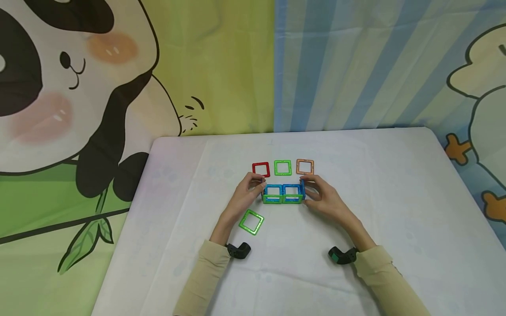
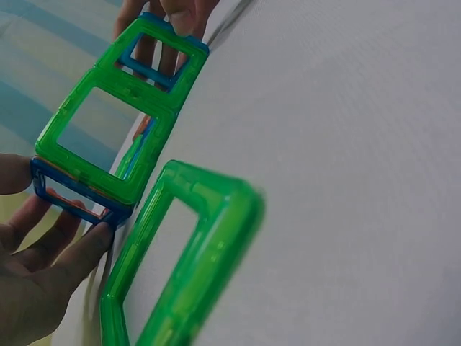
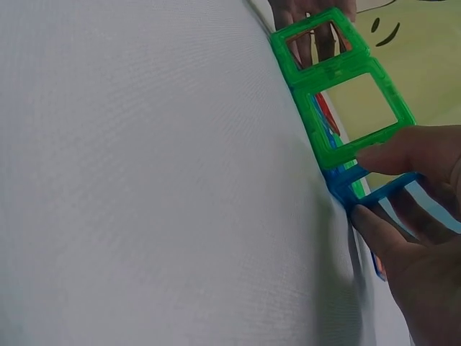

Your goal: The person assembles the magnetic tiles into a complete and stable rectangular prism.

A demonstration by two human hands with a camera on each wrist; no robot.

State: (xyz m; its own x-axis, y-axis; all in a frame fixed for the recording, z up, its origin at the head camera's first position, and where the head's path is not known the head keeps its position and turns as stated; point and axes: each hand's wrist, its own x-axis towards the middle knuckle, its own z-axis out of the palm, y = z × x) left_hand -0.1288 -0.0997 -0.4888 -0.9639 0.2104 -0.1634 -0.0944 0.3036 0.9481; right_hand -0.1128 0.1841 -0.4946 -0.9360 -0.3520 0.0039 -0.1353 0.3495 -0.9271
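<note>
A low box of square magnetic tiles [image 1: 283, 198], green in front and blue at the ends and back, stands on the table between both hands. My left hand [image 1: 249, 193] holds its left end; in the left wrist view, fingers [image 2: 90, 249] curl about the blue end tile [image 2: 75, 191]. At the other end my right hand [image 1: 322, 197] pinches the blue right tile [image 3: 371, 189], with its thumb [image 3: 414, 153] at the upper edge and a fingertip low down. Two green tiles [image 3: 310, 122] form the front, side by side.
Behind the box lie a red tile [image 1: 261, 163], a green tile [image 1: 282, 161] and an orange tile [image 1: 305, 160] in a row. One loose green tile [image 1: 258, 227] lies nearer, beside the left forearm. A white cloth covers the table [image 1: 395, 184]; printed curtains [image 1: 221, 66] hang behind.
</note>
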